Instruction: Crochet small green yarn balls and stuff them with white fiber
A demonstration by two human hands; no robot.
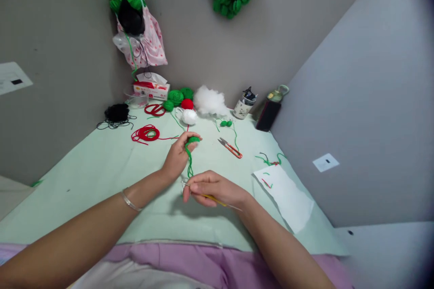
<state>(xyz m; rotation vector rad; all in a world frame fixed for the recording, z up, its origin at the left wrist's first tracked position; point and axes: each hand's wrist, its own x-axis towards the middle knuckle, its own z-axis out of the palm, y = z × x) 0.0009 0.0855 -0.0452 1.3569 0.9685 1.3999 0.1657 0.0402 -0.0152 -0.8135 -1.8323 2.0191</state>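
My left hand (179, 156) is closed around a small green crocheted piece (194, 140), pinched at the fingertips, with a green yarn strand (189, 165) hanging down from it. My right hand (213, 188) sits just below, fingers curled on a thin crochet hook (217, 200) with a yellow handle; its metal tip pokes out on the left near the yarn's lower end. Both hands hover over the pale green table (101, 167). A bracelet (130, 202) is on my left wrist.
Red-handled snips (231, 147) lie right of my left hand. Red yarn loops (146, 133), black yarn (117, 113), green, red and white yarn balls (183, 101), white stuffing (210, 100), a tissue box (151, 88), a jar (244, 106) and a white paper sheet (288, 196) sit around. A bag (140, 36) hangs on the wall.
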